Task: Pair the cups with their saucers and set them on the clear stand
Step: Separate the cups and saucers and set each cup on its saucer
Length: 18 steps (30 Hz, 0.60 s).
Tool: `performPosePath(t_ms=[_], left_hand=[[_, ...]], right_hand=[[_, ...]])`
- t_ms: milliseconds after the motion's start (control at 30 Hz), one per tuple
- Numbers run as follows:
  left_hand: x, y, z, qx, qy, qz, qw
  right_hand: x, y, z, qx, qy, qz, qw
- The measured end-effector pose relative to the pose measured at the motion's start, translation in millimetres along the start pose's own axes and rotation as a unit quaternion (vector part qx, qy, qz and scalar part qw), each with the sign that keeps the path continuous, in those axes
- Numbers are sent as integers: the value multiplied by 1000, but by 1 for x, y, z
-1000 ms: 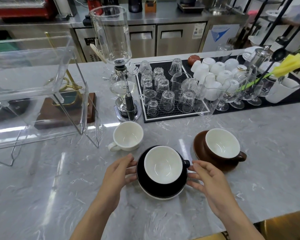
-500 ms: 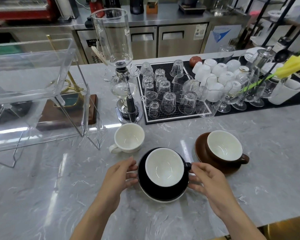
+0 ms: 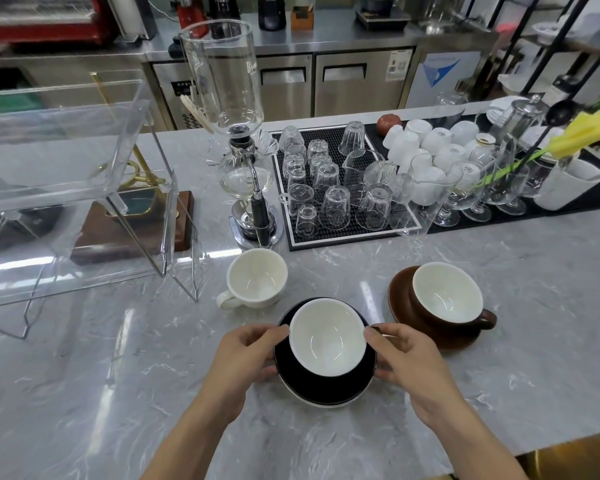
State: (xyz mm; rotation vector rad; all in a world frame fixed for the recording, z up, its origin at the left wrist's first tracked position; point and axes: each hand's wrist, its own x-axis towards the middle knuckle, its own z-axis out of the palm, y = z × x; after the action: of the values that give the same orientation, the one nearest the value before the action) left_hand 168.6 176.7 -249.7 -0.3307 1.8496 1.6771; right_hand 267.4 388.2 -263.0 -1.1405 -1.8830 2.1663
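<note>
A black cup (image 3: 327,337) with a white inside sits on a black saucer (image 3: 326,386) near the front of the marble counter. My left hand (image 3: 246,355) grips the saucer's left edge and my right hand (image 3: 405,355) its right edge, hiding the cup's handle. Right of them a brown cup (image 3: 447,297) rests on a brown saucer (image 3: 400,299). Behind the black set, a white cup (image 3: 257,277) stands alone with no saucer. The clear acrylic stand (image 3: 66,188) is at the left, nothing on its shelves.
A glass siphon coffee maker (image 3: 238,133) stands behind the white cup. A black mat holds several upturned glasses (image 3: 333,192), with white cups and stemmed glasses further right. A wooden base (image 3: 132,226) sits behind the stand. The counter's front edge (image 3: 568,441) is close.
Both hands have closed in from beside the black saucer onto its edges. The right hand now covers the cup's handle. The set looks slightly raised and nearer.
</note>
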Motion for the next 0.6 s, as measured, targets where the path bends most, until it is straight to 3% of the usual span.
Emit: performPosePath(t_ms=[600], left_hand=[[-4, -2, -5, 12, 32, 44, 998]], right_hand=[[1, -2, 2, -10, -26, -23, 999]])
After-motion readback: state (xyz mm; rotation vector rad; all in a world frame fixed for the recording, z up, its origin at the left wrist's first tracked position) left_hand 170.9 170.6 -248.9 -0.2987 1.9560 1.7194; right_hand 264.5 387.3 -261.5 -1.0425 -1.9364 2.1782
